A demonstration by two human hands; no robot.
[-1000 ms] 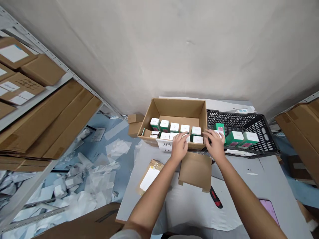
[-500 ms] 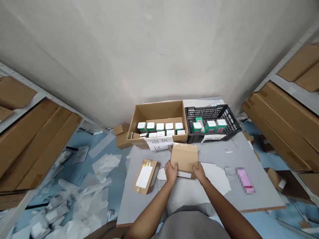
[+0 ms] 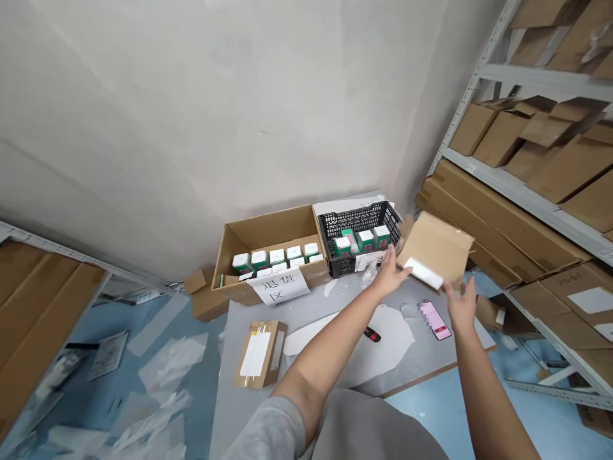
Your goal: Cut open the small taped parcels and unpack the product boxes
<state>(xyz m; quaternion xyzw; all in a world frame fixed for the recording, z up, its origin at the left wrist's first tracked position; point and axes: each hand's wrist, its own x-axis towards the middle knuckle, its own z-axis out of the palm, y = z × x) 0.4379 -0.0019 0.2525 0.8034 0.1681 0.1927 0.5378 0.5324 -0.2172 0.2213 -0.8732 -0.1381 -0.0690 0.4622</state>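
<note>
Head camera: I have a tall metal rack [image 3: 507,182] of brown cartons on the right and a grey tabletop [image 3: 239,418] below the wall. On it sits a large open carton [image 3: 278,231], a handwritten paper sign [image 3: 282,285] on its front, and just beside it a black plastic crate [image 3: 352,218]. The brown cardboard box [image 3: 435,246] is tilted and blurred, its white label towards me, past the crate's right end and just beyond my two hands. My left hand [image 3: 393,273] is spread at its near left corner, my right hand [image 3: 460,299] spread at its near right edge; I can't tell whether either touches it. A taped box [image 3: 274,348] lies at the tabletop's left. Green boxes with white tops [image 3: 366,241] stand in the crate, more in the carton. Smaller still, I see a pink-screened phone [image 3: 435,321] near my right hand and a red-and-black handle [image 3: 372,334] by my left forearm.
</note>
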